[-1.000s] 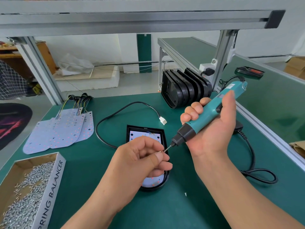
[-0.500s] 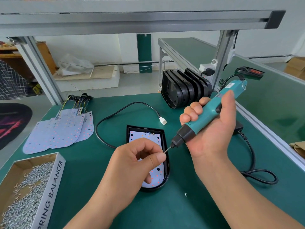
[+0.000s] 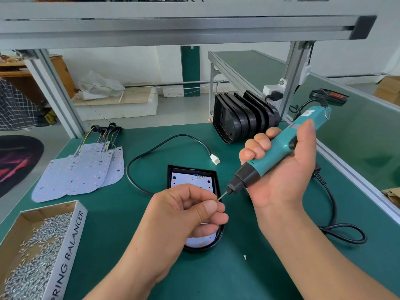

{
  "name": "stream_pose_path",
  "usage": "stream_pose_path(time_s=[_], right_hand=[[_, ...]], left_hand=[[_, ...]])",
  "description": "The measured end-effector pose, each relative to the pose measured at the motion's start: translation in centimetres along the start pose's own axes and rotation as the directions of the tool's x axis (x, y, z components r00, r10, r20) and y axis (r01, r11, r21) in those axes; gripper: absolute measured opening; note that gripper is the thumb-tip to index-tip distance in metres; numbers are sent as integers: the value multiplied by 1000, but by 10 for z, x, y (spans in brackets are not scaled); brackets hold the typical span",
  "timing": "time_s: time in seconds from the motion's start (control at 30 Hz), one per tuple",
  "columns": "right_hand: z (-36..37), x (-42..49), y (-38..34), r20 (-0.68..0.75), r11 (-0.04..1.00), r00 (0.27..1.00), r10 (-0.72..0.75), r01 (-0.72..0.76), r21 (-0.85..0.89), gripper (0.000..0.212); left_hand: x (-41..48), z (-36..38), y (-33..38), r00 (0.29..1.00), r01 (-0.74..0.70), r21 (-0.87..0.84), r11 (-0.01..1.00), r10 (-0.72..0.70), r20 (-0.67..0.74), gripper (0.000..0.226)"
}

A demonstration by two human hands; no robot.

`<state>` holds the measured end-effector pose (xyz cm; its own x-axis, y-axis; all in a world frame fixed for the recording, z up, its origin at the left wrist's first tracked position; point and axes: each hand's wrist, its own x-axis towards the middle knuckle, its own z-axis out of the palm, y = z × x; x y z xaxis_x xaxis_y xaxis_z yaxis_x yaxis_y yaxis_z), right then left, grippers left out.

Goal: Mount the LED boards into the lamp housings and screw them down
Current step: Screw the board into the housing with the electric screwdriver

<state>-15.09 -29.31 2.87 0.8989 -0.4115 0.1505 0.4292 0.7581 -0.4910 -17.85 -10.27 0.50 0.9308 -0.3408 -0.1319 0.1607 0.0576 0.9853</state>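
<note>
Closing again over the past half second, thumb and forefinger of the left grip [image 3: 188, 215] pinch the tip of the bit [image 3: 223, 195] on a teal electric screwdriver [image 3: 279, 148]. The right grip [image 3: 281, 169] clasps it, tilted above the green surface [image 3: 249, 278]. Under the left grip, an LED board [image 3: 188, 179] lies inside a black lamp housing [image 3: 213, 176], with a loose screw [image 3: 245, 257] nearby.

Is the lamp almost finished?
Not yet. Done: one LED board sits in the lamp housing. Now: the left hand pinches what seems a screw at the tip of the electric screwdriver, gripped by the right hand. Left: spare boards and stacked housings wait.
</note>
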Motion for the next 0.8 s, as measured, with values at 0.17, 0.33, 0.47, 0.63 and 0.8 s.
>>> stream_pose_path(time_s=[0.17,0.33,0.47,0.63,0.8], right_hand=[[1,-2,0,22,1000,1000,-1,1,-4,50],[1,-2,0,10,1000,1000,-5,6,-7,50],[0,-1,-1,1,1000,1000,-6,6,-2,50],[1,0,-2,-9,1000,1000,-4,4,4,50],[1,0,-4,-6,1000,1000,-1,1,9,50]], left_hand=[[0,3,-3,1000,-13,11,1000,13,-14,19],[-2,3,-2,998,-54,19,998,54,-12,19],[-2,3,-2,997,-74,2,997,74,-1,17],[0,3,-4,997,-80,-11,997,80,-3,15],[0,4,-4,995,-103,1,995,103,13,19]])
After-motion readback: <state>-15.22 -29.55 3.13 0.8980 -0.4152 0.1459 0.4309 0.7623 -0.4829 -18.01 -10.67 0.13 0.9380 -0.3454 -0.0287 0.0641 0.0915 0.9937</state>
